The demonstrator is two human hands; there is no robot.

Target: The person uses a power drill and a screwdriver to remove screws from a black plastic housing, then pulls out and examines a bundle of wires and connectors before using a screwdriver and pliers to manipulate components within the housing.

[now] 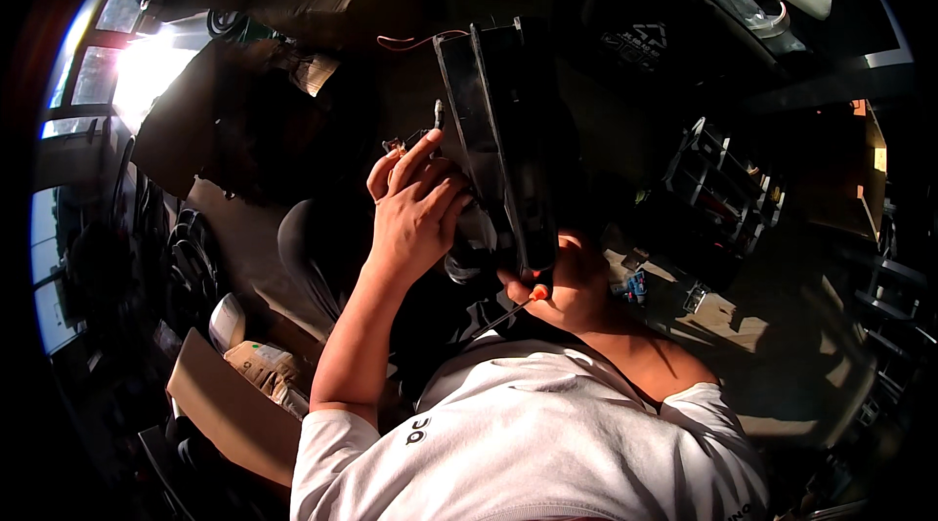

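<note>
A long black plastic housing [503,130] stands before me, its near end close to my lap. My left hand [420,198] is beside its left side, fingers curved around thin wires [394,146] that show at the fingertips. A small pale-tipped connector [439,112] sticks up just past the index finger. At the near end, my right hand [576,282] is closed, with its thumb by the housing's edge. A slim screwdriver-like tool [508,316] with an orange end comes out of that hand, its dark shaft pointing down and left. Shadow hides most right fingers.
A reddish wire [396,42] trails from the housing's far end. To the right stand a black open-framed rack [723,184] and a small blue item [636,286] on the floor. Cardboard boxes [234,404] lie at lower left. A dark case [674,22] stands at far right.
</note>
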